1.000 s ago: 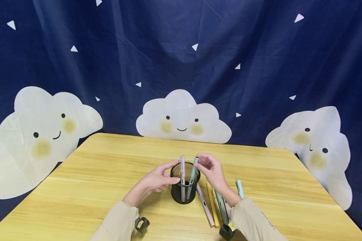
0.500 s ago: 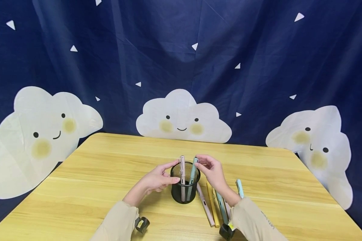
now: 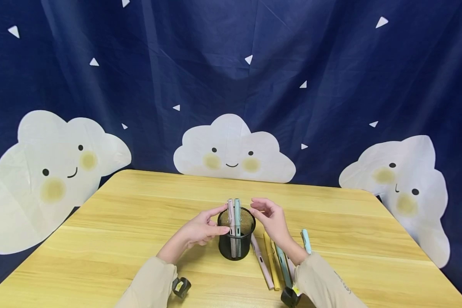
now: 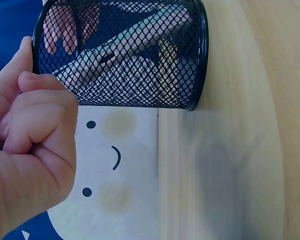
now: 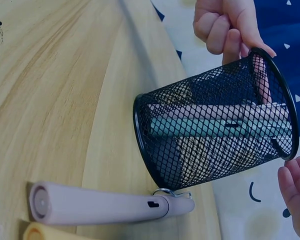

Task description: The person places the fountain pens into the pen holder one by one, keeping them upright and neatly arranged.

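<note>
A black mesh pen holder (image 3: 226,250) stands upright on the table. A lilac pen (image 3: 231,214) and a teal pen (image 3: 237,214) lean side by side in it, caps above the rim. From the left, my left hand (image 3: 198,229) grips the holder's rim between thumb and index finger; its other fingers curl in beside the mesh wall, as the left wrist view shows. My right hand (image 3: 271,218) holds nothing, its relaxed fingers (image 5: 290,182) right at the rim's right side. The pens' lower parts show through the mesh.
Right of the holder lie a lilac pen (image 3: 262,265), a yellow pen (image 3: 271,265) and a teal pen (image 3: 283,265). Another lilac pen is partly under the right forearm. A light blue pen (image 3: 306,240) lies past it. A blue cloth (image 3: 215,64) hangs behind the wooden table (image 3: 158,201).
My right hand has let go of the teal pen, which has tipped left against the lilac pen inside the holder. The left hand has stayed on the rim.
</note>
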A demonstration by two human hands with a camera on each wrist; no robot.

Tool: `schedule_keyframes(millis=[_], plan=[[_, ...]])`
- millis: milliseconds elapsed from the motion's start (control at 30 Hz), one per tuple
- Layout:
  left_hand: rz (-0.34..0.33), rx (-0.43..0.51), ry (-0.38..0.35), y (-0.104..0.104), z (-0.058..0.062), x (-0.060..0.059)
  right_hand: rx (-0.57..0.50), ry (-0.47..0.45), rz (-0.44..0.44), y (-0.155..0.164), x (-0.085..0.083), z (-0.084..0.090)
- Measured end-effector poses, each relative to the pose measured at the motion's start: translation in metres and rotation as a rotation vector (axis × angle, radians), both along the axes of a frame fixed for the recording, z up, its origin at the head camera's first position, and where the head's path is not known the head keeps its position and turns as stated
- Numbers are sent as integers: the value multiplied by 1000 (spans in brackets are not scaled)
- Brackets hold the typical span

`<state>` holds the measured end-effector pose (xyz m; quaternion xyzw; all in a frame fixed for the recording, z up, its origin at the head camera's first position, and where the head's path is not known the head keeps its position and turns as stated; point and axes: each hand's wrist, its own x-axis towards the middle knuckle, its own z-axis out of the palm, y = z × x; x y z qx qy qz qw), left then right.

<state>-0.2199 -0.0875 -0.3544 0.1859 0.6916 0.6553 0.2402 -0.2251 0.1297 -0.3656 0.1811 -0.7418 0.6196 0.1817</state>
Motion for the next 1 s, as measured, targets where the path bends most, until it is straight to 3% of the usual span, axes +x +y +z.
schedule_keyframes(millis=[267, 533, 800, 1000], plan=[[4, -9, 7, 0, 0, 0, -33, -4, 2, 6, 1, -3], [5, -9, 3, 0, 0, 1, -52, 140, 70, 17, -1, -11], [8, -15, 2, 0, 0, 1, -49, -19, -22, 28, 2, -9], [5, -6, -3, 0, -1, 0, -54, -44, -39, 37, 6, -8]])
